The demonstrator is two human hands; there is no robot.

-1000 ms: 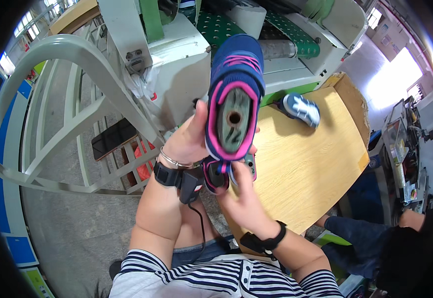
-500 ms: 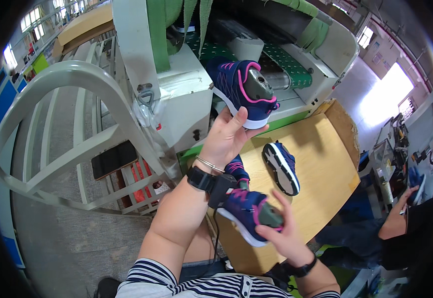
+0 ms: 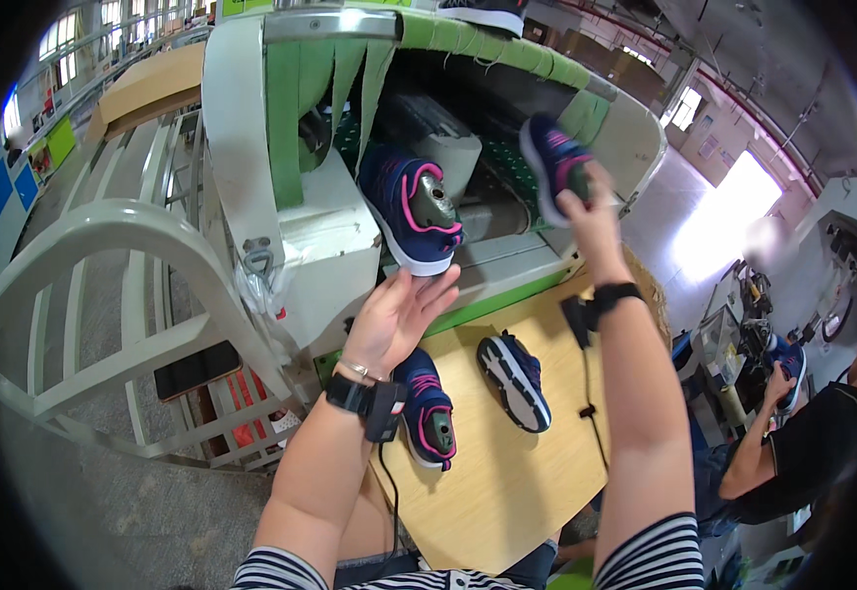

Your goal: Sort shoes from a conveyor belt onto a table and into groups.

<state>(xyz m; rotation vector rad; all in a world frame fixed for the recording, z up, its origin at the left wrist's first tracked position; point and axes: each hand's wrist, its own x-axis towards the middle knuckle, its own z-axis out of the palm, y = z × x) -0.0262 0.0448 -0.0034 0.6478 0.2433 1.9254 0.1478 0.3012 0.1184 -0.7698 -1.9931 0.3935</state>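
A navy sneaker (image 3: 404, 236) with pink trim and a white sole, a grey-green shoe last inside it, lies at the left of the machine opening, toe inward. Just under its heel is my left hand (image 3: 397, 317), palm up and fingers stretched out, the fingertips at or close to the sole. Up at the right side of the opening, my right hand (image 3: 591, 202) grips a matching lasted sneaker (image 3: 550, 162) by the heel; it is smeared by motion. On the board below are another lasted sneaker (image 3: 427, 408) and one tipped on its side (image 3: 515, 382), sole showing.
The white machine (image 3: 325, 256) has green cloth strips and a green dotted belt. A wooden board (image 3: 487, 492) lies before it. To the left stands a grey metal rack (image 3: 104, 221) with a phone (image 3: 198, 371). A co-worker (image 3: 792, 442) holds a shoe at the right.
My right hand has carried its sneaker from over the board up to the machine's right side. The left sneaker has gone toward the opening, and my left hand's fingers have loosened from it.
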